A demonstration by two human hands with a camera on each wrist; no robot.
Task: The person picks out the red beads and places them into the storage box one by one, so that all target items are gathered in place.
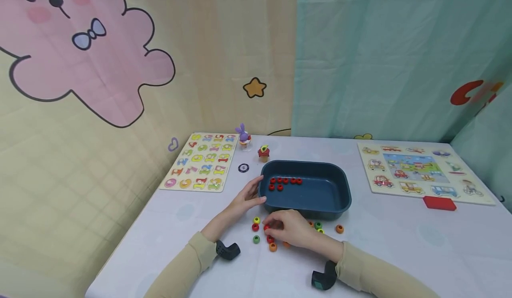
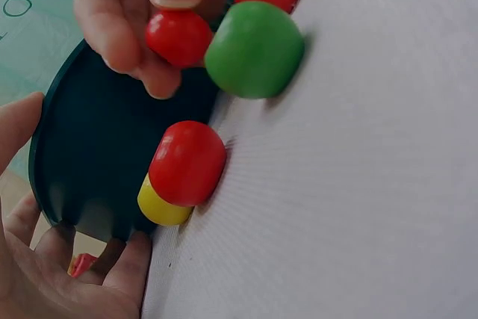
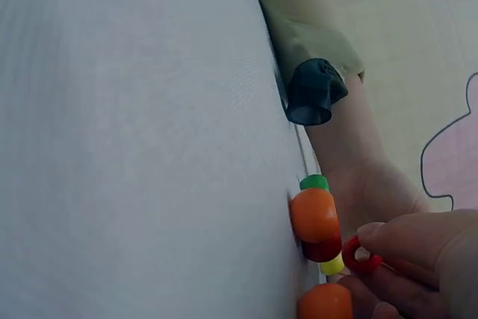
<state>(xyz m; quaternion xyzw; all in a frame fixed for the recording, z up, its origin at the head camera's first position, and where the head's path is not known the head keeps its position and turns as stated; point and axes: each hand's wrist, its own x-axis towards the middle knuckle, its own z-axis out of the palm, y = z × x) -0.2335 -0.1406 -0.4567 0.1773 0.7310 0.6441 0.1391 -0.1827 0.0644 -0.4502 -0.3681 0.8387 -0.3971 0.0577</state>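
Observation:
A dark blue tray (image 1: 308,209) stands on the table, with several red beads (image 1: 280,187) lying in its left part. My left hand (image 1: 245,199) holds the tray's left end, thumb and fingers spread around its near-left corner. In front of the tray, my right hand (image 1: 291,229) pinches a red bead (image 2: 179,38) between thumb and fingers, just above the table. The right wrist view shows the hole in that pinched bead (image 3: 362,256). Loose beads lie around the right hand: a green bead (image 2: 255,50), a yellow bead (image 1: 257,220), red ones and orange ones (image 1: 339,229). The right hand hides some.
A number puzzle board (image 1: 200,162) lies at the back left, a vehicle puzzle board (image 1: 424,173) at the right with a red block (image 1: 439,203) by its near edge. Behind the tray stand a purple rabbit figure (image 1: 243,135), a small red-topped toy (image 1: 263,153) and a round disc (image 1: 243,168).

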